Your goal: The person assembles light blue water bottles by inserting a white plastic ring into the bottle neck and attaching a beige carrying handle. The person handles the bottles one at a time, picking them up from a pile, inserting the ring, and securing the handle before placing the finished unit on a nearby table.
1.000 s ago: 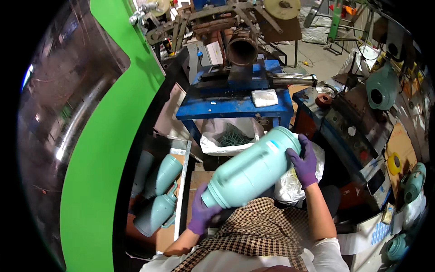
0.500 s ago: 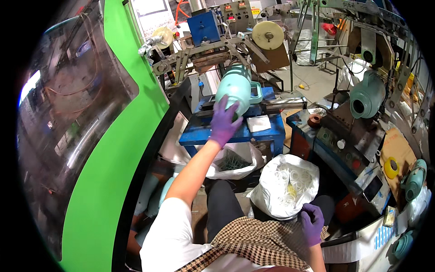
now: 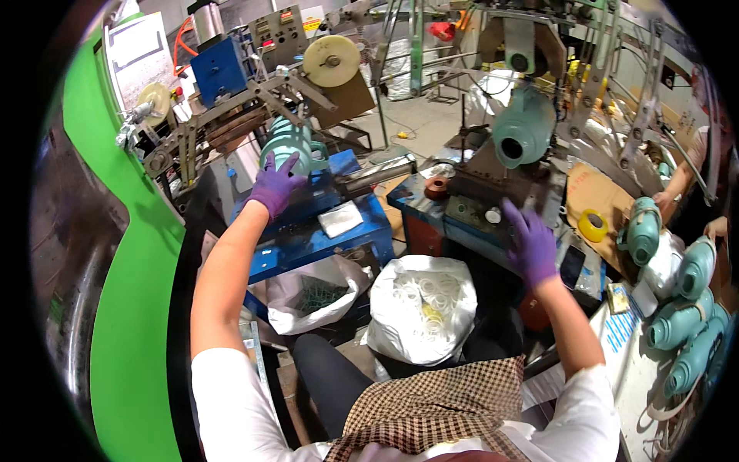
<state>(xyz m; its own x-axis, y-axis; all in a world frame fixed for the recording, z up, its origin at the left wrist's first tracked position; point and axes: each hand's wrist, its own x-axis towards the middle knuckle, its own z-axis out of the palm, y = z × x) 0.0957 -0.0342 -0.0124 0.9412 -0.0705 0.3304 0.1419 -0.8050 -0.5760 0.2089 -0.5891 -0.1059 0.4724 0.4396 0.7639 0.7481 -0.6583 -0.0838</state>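
A teal plastic jug [image 3: 288, 143] with a side handle lies in the machine fixture on the blue bench at the left. My left hand [image 3: 274, 185], in a purple glove, has its fingers spread and curved around the jug's near end, which it partly hides. My right hand [image 3: 533, 245], gloved alike, hangs in the air with its fingers apart and nothing in it. Beyond it, a second teal jug [image 3: 523, 132] sits on the right-hand machine, its round dark opening toward me.
Before me stands a white sack [image 3: 422, 339] of pale rings; left of it, another sack [image 3: 283, 309] holds dark green pieces. A green machine panel [image 3: 127, 323] rises at my left. More teal jugs [image 3: 681, 319] and a yellow tape roll [image 3: 593, 225] lie right, near another person's arm [image 3: 679, 183].
The view has turned rightward. My right hand has risen from beside the ring sack toward the right-hand machine, its fingers now apart. My left hand remains at the jug, which sits slightly farther in.
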